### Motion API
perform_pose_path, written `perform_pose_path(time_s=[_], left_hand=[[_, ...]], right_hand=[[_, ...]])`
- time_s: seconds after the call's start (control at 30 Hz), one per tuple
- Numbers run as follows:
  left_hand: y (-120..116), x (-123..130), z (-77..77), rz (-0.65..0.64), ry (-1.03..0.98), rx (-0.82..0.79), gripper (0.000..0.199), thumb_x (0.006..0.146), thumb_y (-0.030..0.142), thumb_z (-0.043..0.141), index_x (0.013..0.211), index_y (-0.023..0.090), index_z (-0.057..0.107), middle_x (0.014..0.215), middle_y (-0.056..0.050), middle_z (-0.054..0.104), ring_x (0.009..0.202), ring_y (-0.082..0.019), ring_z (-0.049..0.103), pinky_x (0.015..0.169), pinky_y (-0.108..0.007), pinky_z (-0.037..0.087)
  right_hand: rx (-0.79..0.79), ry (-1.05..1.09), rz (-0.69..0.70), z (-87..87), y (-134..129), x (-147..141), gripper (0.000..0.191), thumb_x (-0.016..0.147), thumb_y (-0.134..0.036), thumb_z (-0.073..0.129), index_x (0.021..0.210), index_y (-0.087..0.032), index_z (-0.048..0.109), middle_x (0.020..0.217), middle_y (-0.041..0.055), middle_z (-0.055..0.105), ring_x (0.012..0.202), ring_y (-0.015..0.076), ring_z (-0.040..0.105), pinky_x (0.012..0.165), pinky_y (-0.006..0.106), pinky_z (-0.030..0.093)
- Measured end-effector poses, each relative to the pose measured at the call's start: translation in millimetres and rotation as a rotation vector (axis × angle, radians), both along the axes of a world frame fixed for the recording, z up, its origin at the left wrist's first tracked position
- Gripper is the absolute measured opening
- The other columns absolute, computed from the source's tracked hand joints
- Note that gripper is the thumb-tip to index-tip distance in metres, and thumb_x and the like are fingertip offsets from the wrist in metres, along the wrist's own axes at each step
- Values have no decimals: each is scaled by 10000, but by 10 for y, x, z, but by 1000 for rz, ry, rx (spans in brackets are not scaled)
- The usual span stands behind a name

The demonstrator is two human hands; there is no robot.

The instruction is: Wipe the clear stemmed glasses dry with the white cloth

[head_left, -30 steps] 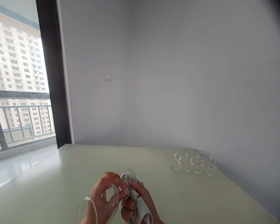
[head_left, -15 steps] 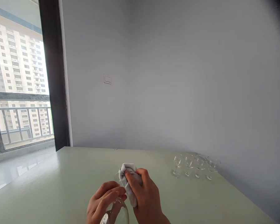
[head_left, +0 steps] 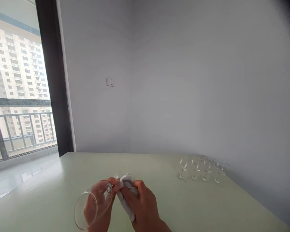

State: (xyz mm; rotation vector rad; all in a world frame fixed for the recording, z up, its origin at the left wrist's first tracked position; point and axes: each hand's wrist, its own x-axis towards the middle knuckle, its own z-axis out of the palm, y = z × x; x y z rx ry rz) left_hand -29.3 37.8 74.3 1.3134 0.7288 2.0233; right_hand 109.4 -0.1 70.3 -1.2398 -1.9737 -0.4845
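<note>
My left hand (head_left: 101, 188) is closed around the stem end of a clear wine glass (head_left: 93, 211). The glass lies on its side in the air, its round rim facing me at the lower left. My right hand (head_left: 145, 203) grips a bunched white cloth (head_left: 126, 197), with the thumb pressed into its folds. The cloth meets the foot end of the glass, just beyond the left fingertips. Cloth and fingers hide most of the foot.
On the right of the pale green table (head_left: 183, 206) several clear stemmed glasses (head_left: 195, 166) stand upright in a row near the grey wall (head_left: 171, 96). A dark-framed window (head_left: 21, 80) is on the left. A light switch (head_left: 110, 81) sits on the wall.
The glass has turned so that its rim points to the lower left. My left hand has rotated with it, and my right hand with the cloth has shifted slightly left and down.
</note>
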Motion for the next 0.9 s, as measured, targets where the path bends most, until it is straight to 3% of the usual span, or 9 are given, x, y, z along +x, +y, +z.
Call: perform_pose_path(time_s=[0.07,0.1,0.2,0.27,0.37,0.6,0.77,0.9], left_hand=[[60,-65,59,11,-99,-166,283,613,183,777,804,219,570,774,18,697,769,-120,652,676,-165,536],[98,-102,95,-49,-166,-235,250,643,193,760,813,210,577,765,20,691,743,-102,647,654,-139,529],[210,-186,188,-486,-476,-404,51,785,135,610,819,169,590,739,15,645,696,-72,628,645,-134,536],[251,-195,211,-746,-694,-484,142,867,90,458,818,141,581,723,1,612,701,-70,622,656,-152,546],[240,-143,190,-887,-864,-522,249,920,96,323,845,116,559,719,-21,593,714,-79,618,640,-161,550],[63,17,72,-1049,-884,-579,211,911,100,364,870,118,570,756,-36,620,676,-77,627,622,-165,548],[32,34,48,-1039,-904,-704,163,896,105,418,872,126,578,788,-34,656,709,-87,647,678,-190,543],[50,-5,116,-1166,-916,-689,141,895,191,449,818,159,563,689,6,590,661,-86,613,690,-213,526]], right_hand=[[-53,-19,7,-67,40,-26,628,530,-134,577,1137,-294,563,856,72,579,625,201,569,512,298,459],[-82,26,9,-96,62,-36,584,544,-126,570,1105,-287,579,841,65,576,618,192,563,513,288,453],[-165,437,87,-114,100,-35,386,727,-140,498,1086,-257,579,829,37,553,622,139,550,540,236,447],[-210,737,176,-58,83,-19,256,847,-212,440,1065,-243,571,807,19,543,658,129,551,576,224,451],[-203,919,209,58,10,-13,187,884,-315,452,985,-230,584,775,15,544,698,152,544,604,255,449],[-19,556,207,41,-56,-94,403,869,-179,437,1267,-239,443,864,56,518,770,192,492,678,351,452],[-34,400,225,60,-83,-107,522,783,-117,449,1285,-255,425,908,68,494,796,203,463,679,353,424],[-25,264,286,119,-120,-112,590,660,-129,486,1229,-285,491,910,57,497,773,201,452,668,345,386]])
